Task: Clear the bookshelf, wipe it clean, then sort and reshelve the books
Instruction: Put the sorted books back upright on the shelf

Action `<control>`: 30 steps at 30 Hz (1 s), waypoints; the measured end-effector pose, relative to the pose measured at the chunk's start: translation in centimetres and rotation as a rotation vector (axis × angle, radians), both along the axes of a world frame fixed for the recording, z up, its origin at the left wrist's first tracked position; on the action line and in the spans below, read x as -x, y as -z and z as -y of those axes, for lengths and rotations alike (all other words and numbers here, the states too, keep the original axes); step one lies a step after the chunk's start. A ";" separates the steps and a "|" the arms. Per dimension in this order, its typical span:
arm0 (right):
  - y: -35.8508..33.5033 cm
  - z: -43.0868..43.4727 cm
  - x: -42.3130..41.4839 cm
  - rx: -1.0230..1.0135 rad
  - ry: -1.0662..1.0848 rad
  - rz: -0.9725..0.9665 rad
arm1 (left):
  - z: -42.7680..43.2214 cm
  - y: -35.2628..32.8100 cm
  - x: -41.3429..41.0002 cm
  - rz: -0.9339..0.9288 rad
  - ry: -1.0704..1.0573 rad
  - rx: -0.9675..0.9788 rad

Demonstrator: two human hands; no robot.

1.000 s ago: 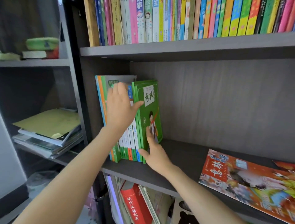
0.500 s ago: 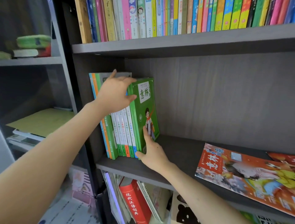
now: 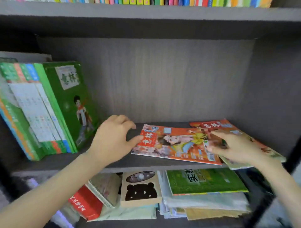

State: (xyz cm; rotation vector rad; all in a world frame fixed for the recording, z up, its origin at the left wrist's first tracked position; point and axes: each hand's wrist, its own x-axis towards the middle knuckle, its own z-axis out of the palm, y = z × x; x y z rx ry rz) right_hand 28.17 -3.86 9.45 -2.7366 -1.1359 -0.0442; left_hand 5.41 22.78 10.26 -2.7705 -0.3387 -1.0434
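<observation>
While both forearms come in from the bottom corners, the lower compartment lies nearest, packed with a tilted red dictionary (image 3: 84, 203), a bear-print box (image 3: 140, 190) and a green workbook (image 3: 203, 182) on loose papers. Above it, the middle shelf board (image 3: 101, 162) shows a bare strip along its front edge. The left hand (image 3: 112, 140) hovers over the open gap, fingers loosely arched and gripping nothing, thumb tip at the left edge of the orange magazine (image 3: 172, 143). The right hand (image 3: 234, 146), blurred, lies flat and open on that magazine's right end, hiding its corner. A second magazine (image 3: 244, 135) is mostly covered beneath. At left, green books (image 3: 65, 104) lean leftward, the outermost ones cut off. The upper row of books (image 3: 162, 2) is only a sliver.
</observation>
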 end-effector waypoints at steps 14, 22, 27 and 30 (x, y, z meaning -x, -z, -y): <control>5.2 7.5 -4.7 -0.619 0.049 0.213 | 7.4 7.8 -9.8 -0.245 0.414 0.218; 0.9 4.1 0.4 -1.055 0.072 0.285 | 5.1 6.8 -3.5 -0.061 0.413 0.213; 3.1 0.0 7.0 -0.546 -0.398 0.301 | 5.7 6.0 0.9 0.019 0.211 0.633; 4.4 -2.8 9.3 -0.158 -0.638 0.336 | 6.4 5.0 1.9 0.168 -0.115 1.059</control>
